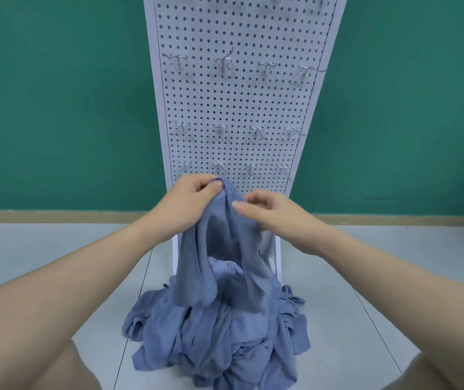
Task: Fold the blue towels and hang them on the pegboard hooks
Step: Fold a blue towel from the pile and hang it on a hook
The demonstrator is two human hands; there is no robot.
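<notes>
At frame centre, the left hand point(190, 202) pinches the hemmed top edge of one blue towel point(219, 243), lifting it clear of the pile point(219, 327) below — judged a search for a corner before folding. The right hand point(271, 218) pinches the same towel just beside it, fingers curled into the cloth. The pile lies at lower centre on a pale tiled floor point(42, 249). The white pegboard point(239, 108) stands behind, its hooks point(222, 64) bare — no towel hung. A green wall point(56, 108) fills both sides.
</notes>
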